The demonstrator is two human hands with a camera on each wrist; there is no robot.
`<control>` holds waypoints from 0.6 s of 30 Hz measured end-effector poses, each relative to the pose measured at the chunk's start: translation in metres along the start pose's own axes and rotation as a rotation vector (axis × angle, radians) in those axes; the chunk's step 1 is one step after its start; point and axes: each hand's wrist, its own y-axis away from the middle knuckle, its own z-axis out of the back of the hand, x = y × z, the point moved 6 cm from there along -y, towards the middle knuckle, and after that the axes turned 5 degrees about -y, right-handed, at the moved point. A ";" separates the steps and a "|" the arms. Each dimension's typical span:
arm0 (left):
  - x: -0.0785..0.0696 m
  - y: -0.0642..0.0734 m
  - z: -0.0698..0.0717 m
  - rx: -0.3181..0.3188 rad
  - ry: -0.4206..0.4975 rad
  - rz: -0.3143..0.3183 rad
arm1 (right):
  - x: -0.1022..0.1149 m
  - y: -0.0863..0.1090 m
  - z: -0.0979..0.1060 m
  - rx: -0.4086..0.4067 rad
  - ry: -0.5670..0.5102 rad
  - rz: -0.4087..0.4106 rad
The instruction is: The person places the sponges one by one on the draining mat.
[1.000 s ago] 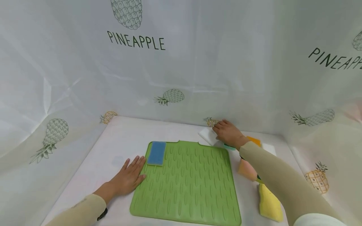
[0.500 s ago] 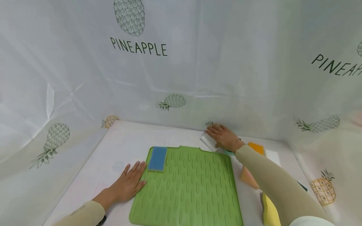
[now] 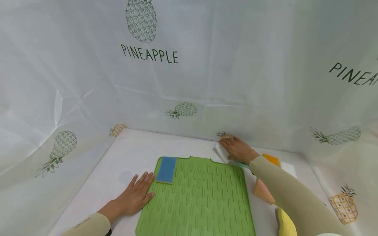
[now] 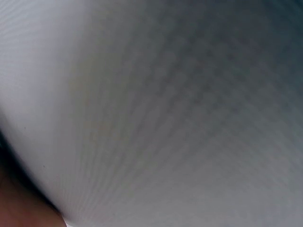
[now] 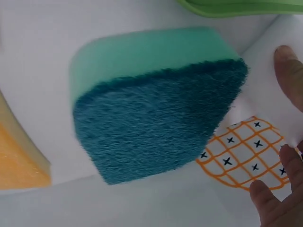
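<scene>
In the head view, my left hand (image 3: 133, 195) lies flat with straight fingers, its fingertips and thumb at the left edge of a green ridged mat (image 3: 198, 200). A blue scouring sponge (image 3: 166, 169) rests on the mat's far left corner. Behind the mat, my right hand (image 3: 237, 150) grips a white sponge (image 3: 222, 153), partly covered by the fingers. In the right wrist view the thumb presses the white sponge (image 5: 270, 75) while fingers sit across its other edge. A teal sponge (image 5: 156, 118) with a dark scouring face stands under that wrist, mostly hidden from the head view.
Right of the mat, partly under the right forearm, lie an orange sponge (image 3: 270, 159), a white piece (image 3: 287, 168), a peach sponge (image 3: 263, 192) and a yellow sponge (image 3: 286, 224). A pineapple-print sheet (image 3: 189, 72) walls the table. Blurred pale surface fills the left wrist view.
The head view has tilted up slightly. My right fingers have spread over the white sponge, which has shifted slightly right and turned. My left hand stays in place by the mat.
</scene>
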 end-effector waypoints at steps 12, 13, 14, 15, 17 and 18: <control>-0.005 0.006 0.003 0.009 0.013 0.010 | 0.002 0.014 -0.005 -0.033 -0.006 -0.063; -0.005 0.006 0.004 0.008 0.017 0.009 | 0.002 0.014 -0.005 -0.040 -0.001 -0.070; -0.006 0.006 0.004 0.006 0.024 0.008 | 0.002 0.015 -0.005 -0.053 0.000 -0.080; -0.006 0.006 0.005 0.003 0.025 0.006 | 0.003 0.016 -0.004 -0.068 -0.003 -0.089; -0.007 0.007 0.006 -0.005 0.026 0.005 | 0.003 0.019 -0.001 -0.106 -0.015 -0.102; -0.007 0.008 0.007 -0.013 0.031 0.002 | 0.004 0.020 0.001 -0.133 -0.022 -0.106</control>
